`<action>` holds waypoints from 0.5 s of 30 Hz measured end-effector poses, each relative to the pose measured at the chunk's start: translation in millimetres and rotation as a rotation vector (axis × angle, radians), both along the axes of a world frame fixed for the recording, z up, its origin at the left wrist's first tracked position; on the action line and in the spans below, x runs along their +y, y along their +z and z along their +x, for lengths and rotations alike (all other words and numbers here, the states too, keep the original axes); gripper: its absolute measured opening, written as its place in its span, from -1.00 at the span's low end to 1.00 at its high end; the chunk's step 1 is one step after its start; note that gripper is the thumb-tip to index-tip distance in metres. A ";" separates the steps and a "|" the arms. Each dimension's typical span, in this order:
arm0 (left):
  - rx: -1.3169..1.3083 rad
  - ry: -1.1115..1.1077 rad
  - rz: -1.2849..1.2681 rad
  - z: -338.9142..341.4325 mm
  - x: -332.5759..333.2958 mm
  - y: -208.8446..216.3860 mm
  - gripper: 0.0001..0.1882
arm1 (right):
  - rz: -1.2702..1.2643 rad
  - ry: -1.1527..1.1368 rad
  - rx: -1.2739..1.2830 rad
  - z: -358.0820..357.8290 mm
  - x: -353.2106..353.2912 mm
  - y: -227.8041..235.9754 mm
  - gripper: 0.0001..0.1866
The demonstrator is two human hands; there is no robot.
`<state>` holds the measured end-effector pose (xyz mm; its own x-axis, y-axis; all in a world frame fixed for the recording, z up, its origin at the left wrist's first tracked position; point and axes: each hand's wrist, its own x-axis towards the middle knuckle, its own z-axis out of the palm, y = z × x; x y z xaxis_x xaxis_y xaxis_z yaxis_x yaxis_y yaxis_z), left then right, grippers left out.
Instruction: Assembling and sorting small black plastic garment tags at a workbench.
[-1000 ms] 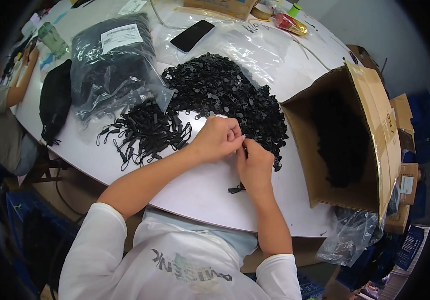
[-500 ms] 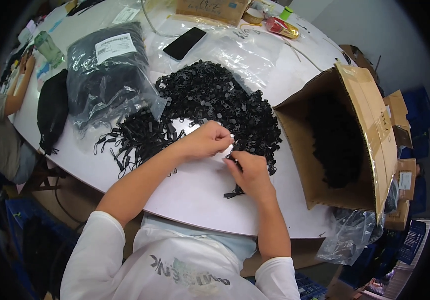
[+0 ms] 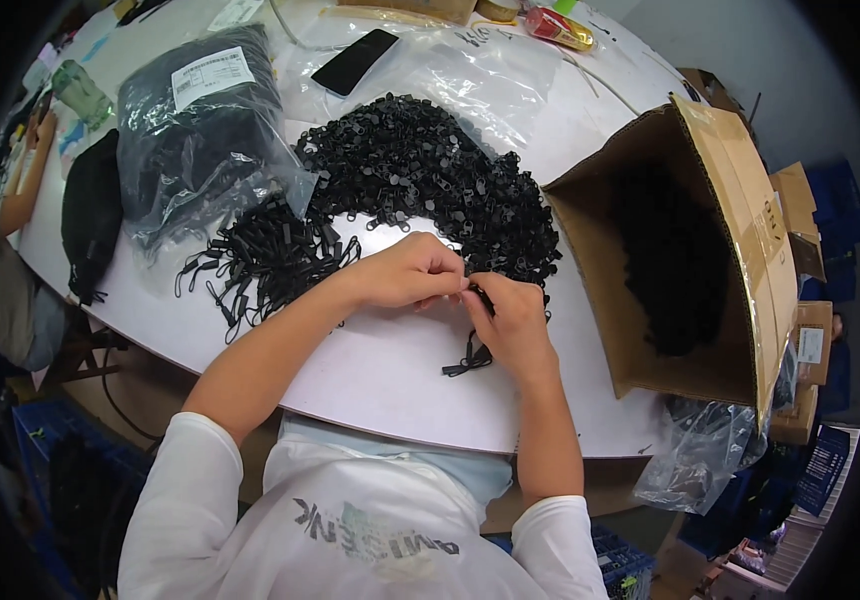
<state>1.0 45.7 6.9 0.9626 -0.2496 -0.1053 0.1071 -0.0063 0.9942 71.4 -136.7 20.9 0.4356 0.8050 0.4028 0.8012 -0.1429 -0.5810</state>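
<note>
Saw the left hand [image 3: 420,272] above the table [image 3: 390,375], just left of the right hand [image 3: 508,318]. Found a small bunch of cord loops [image 3: 468,364] left of the right wrist. Met a heap of zipper pulls [image 3: 420,165] behind both hands, with a pile of loops [image 3: 275,245] to its left. Noted a phone [image 3: 356,62] behind the heap, on a plastic sheet [image 3: 495,80]. Saw a filled bag [image 3: 185,145] behind the pile, then a pouch [image 3: 91,215] farther left. Found a carton [image 3: 592,330] on its side, right of the heap, with a loose bag [image 3: 685,460] below.
</note>
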 end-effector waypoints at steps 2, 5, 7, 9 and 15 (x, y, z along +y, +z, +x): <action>-0.022 0.021 0.056 0.2 -1.1 3.5 -0.70 | -0.034 0.007 -0.014 1.4 -2.4 1.3 -0.87; -0.013 0.045 0.147 -1.1 -2.6 4.6 -0.74 | -0.024 0.015 0.019 0.9 -3.5 2.3 -0.86; -0.485 0.325 0.277 0.6 -6.6 -2.7 -0.80 | -0.036 0.034 -0.064 0.1 -3.1 2.1 -0.85; -0.447 0.429 0.296 -0.2 -5.3 -2.2 -0.81 | -0.003 0.028 -0.053 -2.5 0.4 4.7 -0.86; -0.258 0.476 -0.028 2.7 -18.8 -0.1 -0.87 | 0.120 0.001 0.002 -5.8 1.2 3.0 -0.90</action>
